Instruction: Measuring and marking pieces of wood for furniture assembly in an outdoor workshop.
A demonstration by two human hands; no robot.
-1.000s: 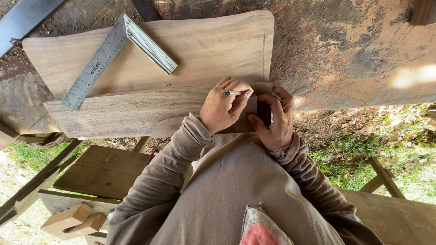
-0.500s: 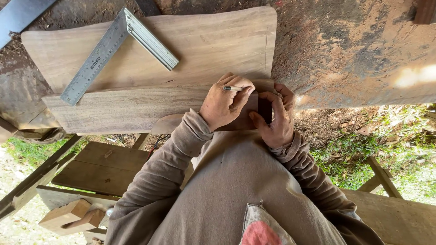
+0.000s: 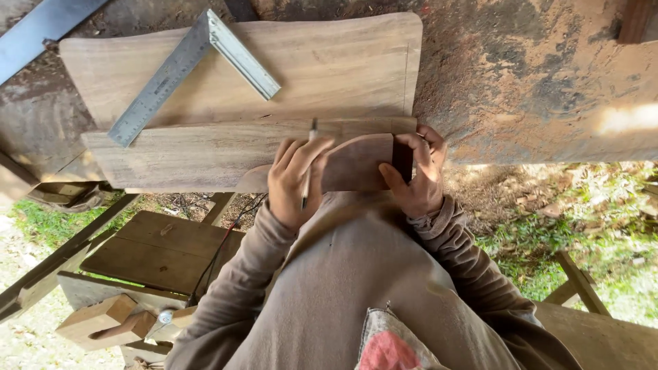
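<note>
Left hand (image 3: 296,179) pinches a pencil (image 3: 308,164), its long axis pointing away toward the plank's (image 3: 205,154) far edge. Right hand (image 3: 415,175) clamps the curved wooden template (image 3: 356,163) flat on the plank's near right corner, just beside the pencil.

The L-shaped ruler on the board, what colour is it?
Silvery grey metal square, seen in the head view.
</note>
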